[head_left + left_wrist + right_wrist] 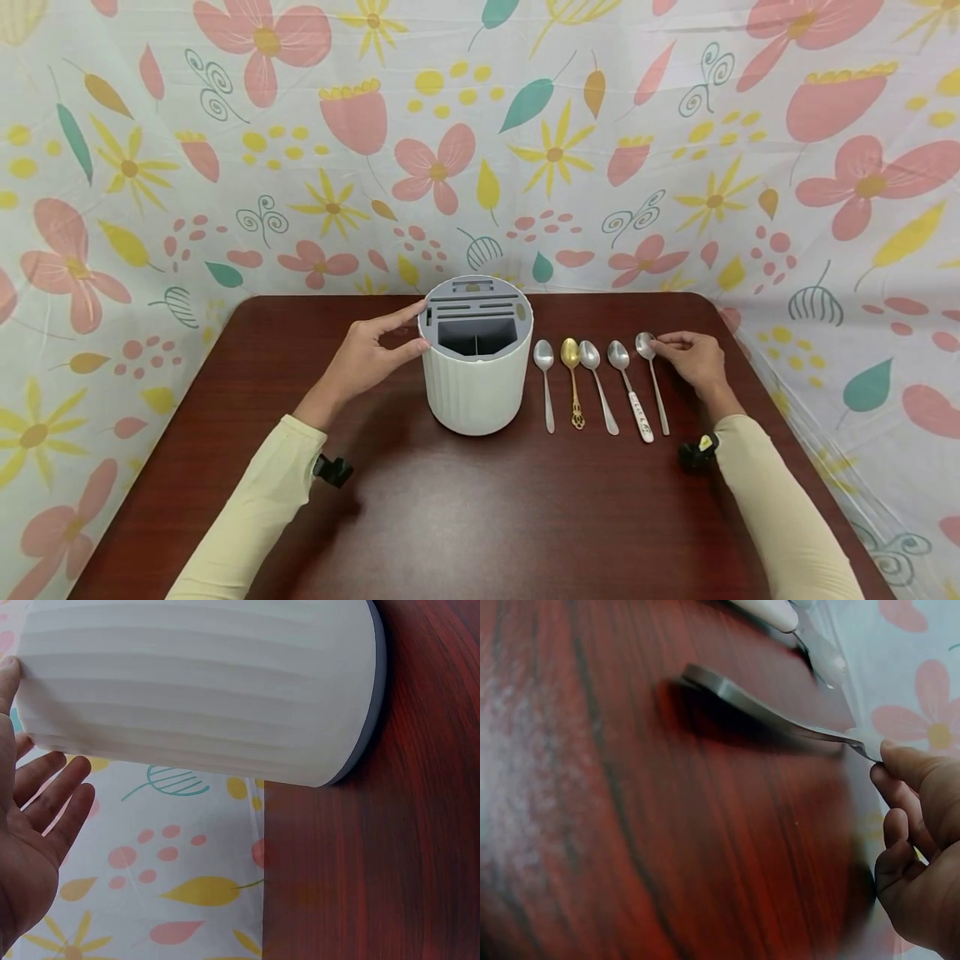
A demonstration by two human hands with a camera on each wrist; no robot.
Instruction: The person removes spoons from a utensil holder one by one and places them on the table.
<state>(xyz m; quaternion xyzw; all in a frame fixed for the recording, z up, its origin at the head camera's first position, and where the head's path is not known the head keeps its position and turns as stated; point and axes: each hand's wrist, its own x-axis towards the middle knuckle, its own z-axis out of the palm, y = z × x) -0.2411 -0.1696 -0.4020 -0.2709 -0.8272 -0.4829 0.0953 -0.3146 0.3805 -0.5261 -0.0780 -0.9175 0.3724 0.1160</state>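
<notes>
A white ribbed utensil holder (474,392) with a grey slotted top stands upright on the table. My left hand (367,350) touches its upper left side, thumb and index finger spread along the rim; in the left wrist view the other fingers of this hand (45,817) extend loosely beside the white wall. My right hand (693,360) pinches the bowl of the rightmost spoon (658,392), between thumb and fingers. In the right wrist view the handle of this metal spoon (757,711) slants over the tabletop; whether its end touches the wood is unclear.
Between holder and right hand lie a silver spoon (544,383), a gold spoon with an ornate handle (572,379), another silver spoon (598,385) and a spoon with a white printed handle (639,414). The dark wooden table (480,508) meets a floral cloth (555,200) behind.
</notes>
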